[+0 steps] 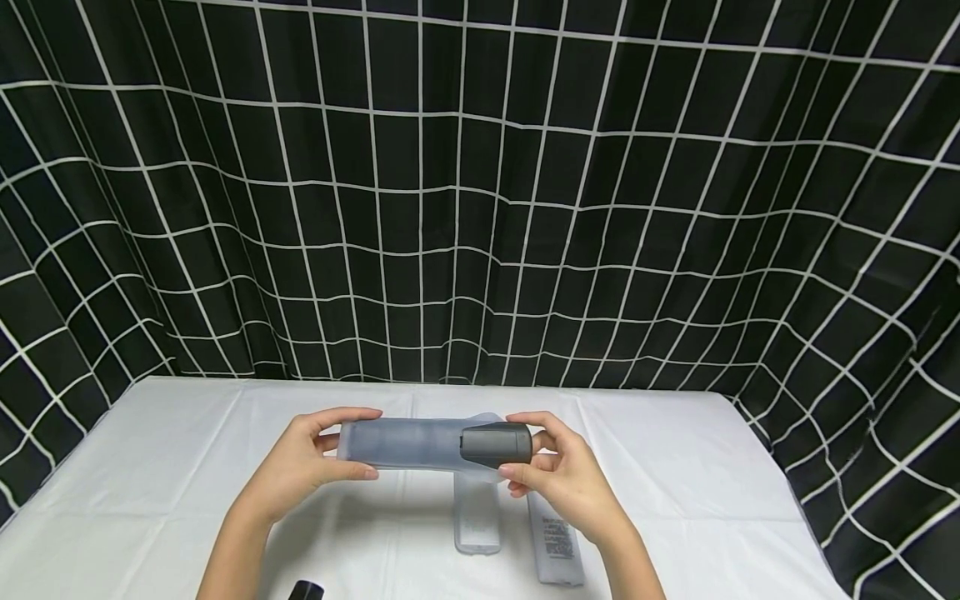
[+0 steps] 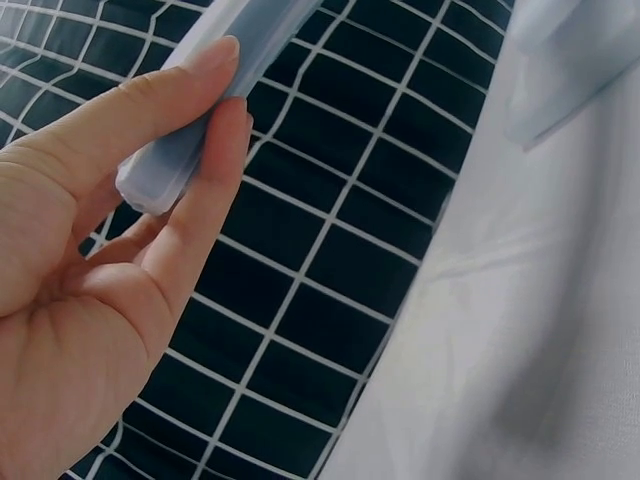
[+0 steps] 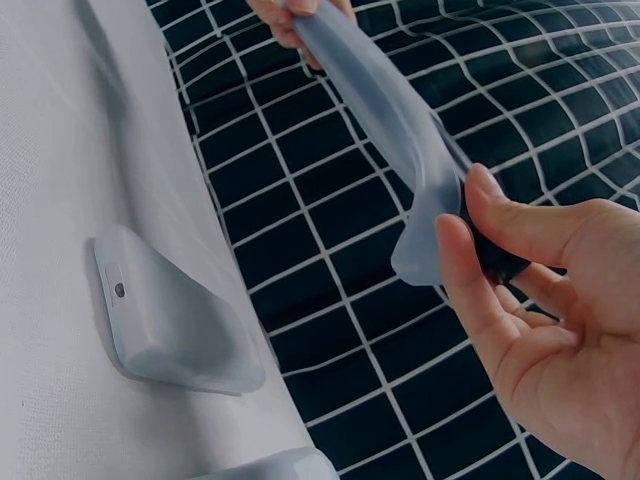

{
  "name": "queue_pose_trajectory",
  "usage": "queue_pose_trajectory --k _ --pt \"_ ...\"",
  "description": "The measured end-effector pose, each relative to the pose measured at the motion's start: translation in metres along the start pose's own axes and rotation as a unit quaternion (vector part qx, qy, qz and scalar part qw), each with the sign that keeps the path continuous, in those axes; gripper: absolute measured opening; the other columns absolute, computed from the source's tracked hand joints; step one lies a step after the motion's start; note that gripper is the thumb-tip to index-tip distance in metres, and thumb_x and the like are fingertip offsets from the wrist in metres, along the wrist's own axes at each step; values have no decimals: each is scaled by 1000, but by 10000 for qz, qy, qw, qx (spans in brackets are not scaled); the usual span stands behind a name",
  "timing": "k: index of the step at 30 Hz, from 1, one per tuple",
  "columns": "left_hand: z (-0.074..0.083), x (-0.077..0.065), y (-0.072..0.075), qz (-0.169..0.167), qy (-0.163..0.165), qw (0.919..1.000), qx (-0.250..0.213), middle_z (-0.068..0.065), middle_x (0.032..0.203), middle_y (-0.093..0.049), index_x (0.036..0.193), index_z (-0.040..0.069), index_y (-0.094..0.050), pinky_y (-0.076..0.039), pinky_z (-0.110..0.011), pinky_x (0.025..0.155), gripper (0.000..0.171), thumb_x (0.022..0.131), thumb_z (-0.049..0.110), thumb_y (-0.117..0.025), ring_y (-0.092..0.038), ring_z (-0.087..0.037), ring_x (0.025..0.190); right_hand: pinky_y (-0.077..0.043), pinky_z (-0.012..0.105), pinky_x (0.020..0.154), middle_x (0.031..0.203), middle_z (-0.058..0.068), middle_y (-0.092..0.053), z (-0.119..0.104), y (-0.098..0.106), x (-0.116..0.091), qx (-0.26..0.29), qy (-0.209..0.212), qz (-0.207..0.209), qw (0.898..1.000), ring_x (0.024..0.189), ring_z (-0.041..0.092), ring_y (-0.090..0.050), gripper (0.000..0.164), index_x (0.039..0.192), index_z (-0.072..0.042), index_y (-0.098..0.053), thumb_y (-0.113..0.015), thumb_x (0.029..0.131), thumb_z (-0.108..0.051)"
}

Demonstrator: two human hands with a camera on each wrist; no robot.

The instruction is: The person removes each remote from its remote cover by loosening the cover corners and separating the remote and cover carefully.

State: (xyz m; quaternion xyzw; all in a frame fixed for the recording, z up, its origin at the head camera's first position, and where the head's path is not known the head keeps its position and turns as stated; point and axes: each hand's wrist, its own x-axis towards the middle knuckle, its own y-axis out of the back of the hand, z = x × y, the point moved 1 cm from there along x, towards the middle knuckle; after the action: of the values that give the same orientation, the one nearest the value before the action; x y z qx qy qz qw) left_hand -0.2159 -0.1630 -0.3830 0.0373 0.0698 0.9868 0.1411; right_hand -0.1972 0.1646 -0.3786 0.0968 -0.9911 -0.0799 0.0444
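Note:
A translucent silicone cover (image 1: 405, 443) is held level above the table, its opening flared around a dark grey remote control (image 1: 497, 444). Part of the remote is bare at the right end; the rest shows dimly through the cover. My left hand (image 1: 303, 450) grips the cover's left end between thumb and fingers, as the left wrist view also shows. At the other end, my right hand (image 1: 558, 467) pinches the bare end of the remote, with thumb and fingertips near the cover's flared lip (image 3: 418, 255).
Below the hands, a translucent covered remote (image 1: 477, 521) lies on the white tablecloth (image 1: 187, 467). Another (image 1: 557, 542), with printed text, lies to its right. A small black object (image 1: 306, 590) shows at the front edge. Behind hangs a black curtain (image 1: 438, 225) with white grid lines.

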Motion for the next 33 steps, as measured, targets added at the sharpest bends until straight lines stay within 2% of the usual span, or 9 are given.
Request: queue_pose_trajectory --k 21,33 --pt "0 0 2 39 66 10000 58 -18 138 -66 140 0 -65 -61 -31 84 70 75 3 -91 -73 -22 104 -64 31 70 96 14 -61 0 4 0 -49 26 -62 10000 69 15 -72 61 143 4 -54 -78 87 5" --pt "0 0 3 55 72 9999 63 -18 138 -66 138 3 -67 -61 -31 84 68 75 3 -91 -74 -22 103 -65 32 71 97 15 -61 1 6 -1 -67 34 -71 9999 68 16 -72 60 143 3 -54 -79 88 5"
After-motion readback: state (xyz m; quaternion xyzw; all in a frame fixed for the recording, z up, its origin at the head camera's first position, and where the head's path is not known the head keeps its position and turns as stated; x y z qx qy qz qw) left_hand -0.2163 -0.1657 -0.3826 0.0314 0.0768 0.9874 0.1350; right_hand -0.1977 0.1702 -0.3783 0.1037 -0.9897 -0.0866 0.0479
